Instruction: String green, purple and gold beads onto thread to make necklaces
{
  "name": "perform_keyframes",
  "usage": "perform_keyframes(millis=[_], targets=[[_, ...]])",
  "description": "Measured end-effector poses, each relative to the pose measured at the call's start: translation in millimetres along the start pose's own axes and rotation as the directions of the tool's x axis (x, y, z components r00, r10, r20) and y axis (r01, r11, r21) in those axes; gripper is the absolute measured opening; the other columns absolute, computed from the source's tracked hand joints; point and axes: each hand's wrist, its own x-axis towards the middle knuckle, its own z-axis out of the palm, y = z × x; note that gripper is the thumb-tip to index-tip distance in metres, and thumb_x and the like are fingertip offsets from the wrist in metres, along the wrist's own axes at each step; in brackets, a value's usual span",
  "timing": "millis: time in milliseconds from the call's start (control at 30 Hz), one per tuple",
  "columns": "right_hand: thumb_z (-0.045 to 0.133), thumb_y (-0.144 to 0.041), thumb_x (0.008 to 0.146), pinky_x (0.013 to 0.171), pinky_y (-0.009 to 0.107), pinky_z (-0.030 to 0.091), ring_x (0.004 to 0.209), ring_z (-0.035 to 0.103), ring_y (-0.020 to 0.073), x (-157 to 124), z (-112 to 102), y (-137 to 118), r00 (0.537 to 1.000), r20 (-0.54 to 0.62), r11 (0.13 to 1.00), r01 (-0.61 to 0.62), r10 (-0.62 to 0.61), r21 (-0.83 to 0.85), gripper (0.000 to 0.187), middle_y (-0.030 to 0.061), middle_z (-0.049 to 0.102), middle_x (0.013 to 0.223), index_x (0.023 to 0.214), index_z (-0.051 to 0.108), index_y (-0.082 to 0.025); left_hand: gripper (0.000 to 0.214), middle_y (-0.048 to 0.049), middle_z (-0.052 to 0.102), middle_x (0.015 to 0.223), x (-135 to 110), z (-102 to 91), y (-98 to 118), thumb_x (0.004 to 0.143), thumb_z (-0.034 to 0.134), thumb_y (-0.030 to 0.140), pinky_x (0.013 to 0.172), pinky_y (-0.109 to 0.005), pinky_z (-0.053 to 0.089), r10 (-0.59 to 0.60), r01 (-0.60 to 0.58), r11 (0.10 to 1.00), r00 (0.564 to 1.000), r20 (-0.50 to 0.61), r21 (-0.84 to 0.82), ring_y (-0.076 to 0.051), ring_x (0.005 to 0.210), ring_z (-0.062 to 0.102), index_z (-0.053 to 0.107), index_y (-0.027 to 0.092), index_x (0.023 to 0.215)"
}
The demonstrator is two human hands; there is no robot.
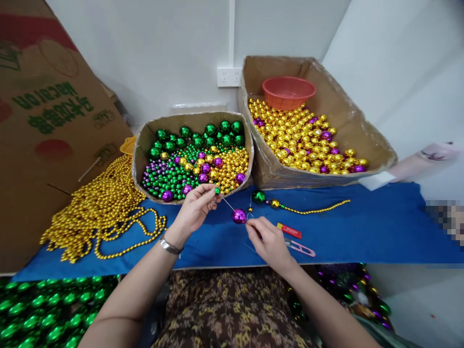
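We see two bare hands above a blue cloth point(380, 222): the left hand point(198, 205) pinches one small green bead point(217, 191) at its fingertips, and the right hand point(270, 241) grasps with thumb and forefinger at the lower right of one large purple ball point(239, 216). A straight pale line point(227, 202) (thread or wire, we cannot tell which) joins bead to ball, which sits between the hands. We count two boxes of beads, one smaller point(147, 131) and one larger point(268, 174), one red basket point(286, 99) and one pair of pink-handled snips point(297, 246). The heaped beads overlap too much to count; the right fingers hide whatever they pinch, and pixelation blurs the far right edge.
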Motion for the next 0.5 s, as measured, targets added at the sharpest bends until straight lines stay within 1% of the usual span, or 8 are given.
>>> perform_keyframes(millis=[200,367,500], targets=[[0.048,-0.021,0.095,0.066,0.025,0.047,0.07,0.061,0.0141,-1.7,2.2,2.0,0.999,-0.021,0.997,0.037,-0.038,-0.062,0.015,0.0038,0.063,0.078,0.093,0.062,-0.018,0.028,-0.0027,0.065,0.079,-1.8,4.6,0.1,0.072,0.078,0.029,0.053,-0.017,0.047,0.095,-0.09,0.991,0.994,-0.05,0.099,-0.011,0.07,0.064,0.067,0.015,0.093],[0.046,-0.02,0.096,0.067,0.025,0.048,0.07,0.06,0.014,-4.4,3.1,3.4,0.998,-0.006,0.987,0.066,-0.067,-0.146,0.017,0.0045,0.063,0.079,0.094,0.062,-0.019,0.028,-0.0022,0.064,0.077,-0.6,6.6,-1.9,0.07,0.078,0.032,0.051,-0.018,0.047,0.088,-0.076,0.989,0.992,-0.091,0.125,-0.011,0.069,0.062,0.067,0.015,0.089],[0.046,-0.018,0.096,0.066,0.026,0.047,0.067,0.059,0.0148,-6.4,3.7,4.8,0.994,0.004,0.964,0.104,-0.106,-0.243,0.018,0.0042,0.062,0.075,0.093,0.064,-0.018,0.029,-0.0021,0.064,0.078,-1.1,5.6,-5.7,0.07,0.078,0.034,0.051,-0.018,0.046,0.05,-0.034,0.987,0.994,-0.102,0.158,-0.011,0.068,0.061,0.066,0.015,0.088]])
